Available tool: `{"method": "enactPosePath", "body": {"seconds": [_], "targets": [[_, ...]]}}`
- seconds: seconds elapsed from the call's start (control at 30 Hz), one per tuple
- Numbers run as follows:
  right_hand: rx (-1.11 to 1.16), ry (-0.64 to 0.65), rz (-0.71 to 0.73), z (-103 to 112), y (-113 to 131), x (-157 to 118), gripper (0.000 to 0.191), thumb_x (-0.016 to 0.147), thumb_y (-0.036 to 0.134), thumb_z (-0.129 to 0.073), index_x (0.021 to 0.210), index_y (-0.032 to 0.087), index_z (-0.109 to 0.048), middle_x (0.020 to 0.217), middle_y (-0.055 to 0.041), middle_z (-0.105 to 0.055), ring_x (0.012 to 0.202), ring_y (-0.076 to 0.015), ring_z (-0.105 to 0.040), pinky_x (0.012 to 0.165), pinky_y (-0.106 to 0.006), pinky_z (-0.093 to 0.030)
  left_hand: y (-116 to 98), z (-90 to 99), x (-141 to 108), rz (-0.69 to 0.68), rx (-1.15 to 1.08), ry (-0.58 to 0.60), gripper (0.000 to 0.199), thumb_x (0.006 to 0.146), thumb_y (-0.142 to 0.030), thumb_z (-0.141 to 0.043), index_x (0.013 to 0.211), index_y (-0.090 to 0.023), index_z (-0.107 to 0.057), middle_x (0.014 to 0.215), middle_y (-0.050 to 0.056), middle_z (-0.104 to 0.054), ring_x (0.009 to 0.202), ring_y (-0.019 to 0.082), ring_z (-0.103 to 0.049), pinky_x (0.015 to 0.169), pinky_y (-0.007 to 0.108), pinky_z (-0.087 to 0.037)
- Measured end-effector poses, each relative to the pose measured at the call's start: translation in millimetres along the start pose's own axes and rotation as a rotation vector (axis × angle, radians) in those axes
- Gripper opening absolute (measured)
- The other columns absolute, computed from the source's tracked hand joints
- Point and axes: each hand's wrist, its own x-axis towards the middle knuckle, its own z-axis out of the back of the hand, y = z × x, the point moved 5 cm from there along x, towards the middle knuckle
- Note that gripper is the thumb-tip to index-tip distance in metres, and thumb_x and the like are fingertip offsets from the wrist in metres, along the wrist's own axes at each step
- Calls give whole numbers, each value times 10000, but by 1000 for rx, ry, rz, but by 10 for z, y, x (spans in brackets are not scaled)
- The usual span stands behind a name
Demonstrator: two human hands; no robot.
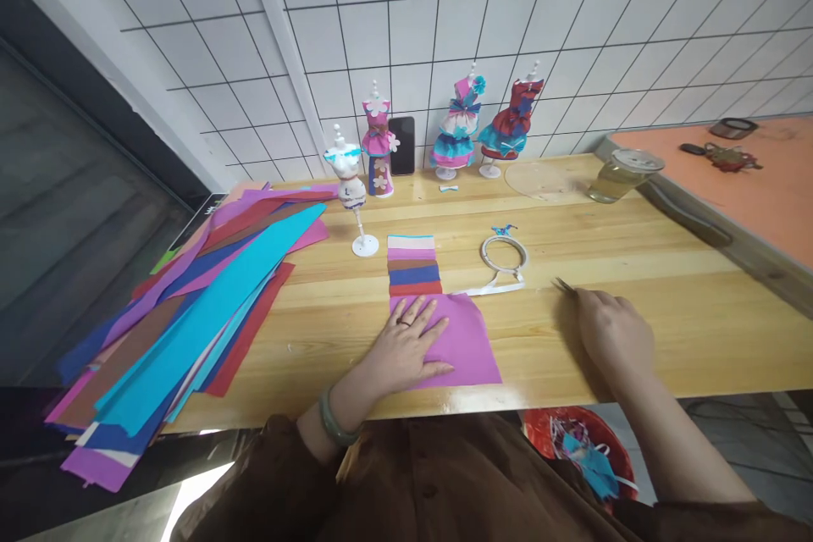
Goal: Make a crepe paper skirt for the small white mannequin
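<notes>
My left hand lies flat with its fingers spread on a sheet of purple crepe paper near the table's front edge. Just beyond the sheet is a banded stack of paper strips in cream, purple, brown, blue and red. On the right, my right hand is closed around scissors; only their dark pointed tips show, the handles being hidden in the fist. Between the hands, farther back, lies a roll of white tape with a loose tail and a small blue bow beside it.
Long coloured paper sheets cover the table's left side. A bare white mannequin and several dressed ones, including a red-and-blue one, stand at the back near a phone. A cup stands right; a red scrap bin sits below.
</notes>
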Motion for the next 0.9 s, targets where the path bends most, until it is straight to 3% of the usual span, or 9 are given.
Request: {"method": "enactPosePath", "body": {"seconds": [0.17,0.33,0.43,0.6,0.9], "targets": [[263,148,-313,-16,-217,-42,377,886,303,-254,991,128,-572,745,-205,-625,603,-265,-567,492,-347,-334,-18,6,-9,-1,12,12,689,783,-644,-316,1341,-240,-328,1449,83,-240,1347,265,-114,1074,475,-80],[954,159,-463,100,2,-204,292,851,433,-373,941,194,-514,638,-54,-545,511,-165,-510,492,-284,-379,-14,20,-2,7,0,19,690,781,-652,-303,1331,-238,-341,1444,87,-252,1346,263,-119,1074,469,-80],[1219,290,-498,198,304,-354,316,812,499,-434,851,195,-510,529,27,-428,415,-112,-393,391,-225,-299,-17,43,6,8,-15,18,708,771,-660,-315,1334,-231,-333,1438,97,-262,1346,265,-122,1074,469,-92],[1363,505,-432,333,726,-556,365,783,543,-481,835,183,-515,492,62,-351,403,-84,-318,376,-198,-231,-115,80,-48,-10,-5,-10,761,760,-671,-319,1334,-171,-327,1428,128,-275,1346,269,-118,1080,459,-112],[1519,718,-379,320,1030,-774,371,770,553,-509,812,184,-490,506,78,-313,414,-60,-250,386,-193,-184,-561,5,-351,-97,5,-29,734,788,-629,-313,1315,-120,-337,1383,132,-360,1330,255,-188,1092,422,-145]]}}
